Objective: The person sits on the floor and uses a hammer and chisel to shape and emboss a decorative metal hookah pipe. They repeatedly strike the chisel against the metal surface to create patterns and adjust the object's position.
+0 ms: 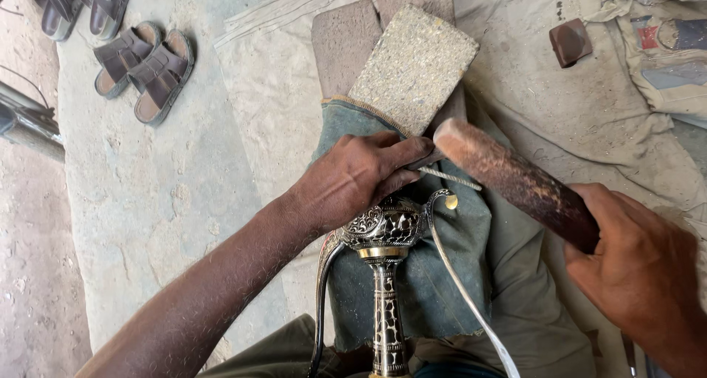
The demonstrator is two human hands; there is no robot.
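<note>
My left hand (353,178) grips a thin metal punch (449,178) and rests on top of an ornate engraved brass vessel (384,231) with a slim stem (388,319) and a curved handle. The vessel lies on a blue-green cloth (442,275) over my lap. My right hand (637,264) is closed around a thick reddish wooden mallet (515,179), whose head sits just beside the punch's end. A rough stone block (414,65) lies right beyond my left hand.
Two pairs of brown sandals (143,69) sit on the concrete at upper left. A dusty cloth (280,91) covers the ground. A small dark brown block (570,41) lies at upper right, near folded fabric (670,54).
</note>
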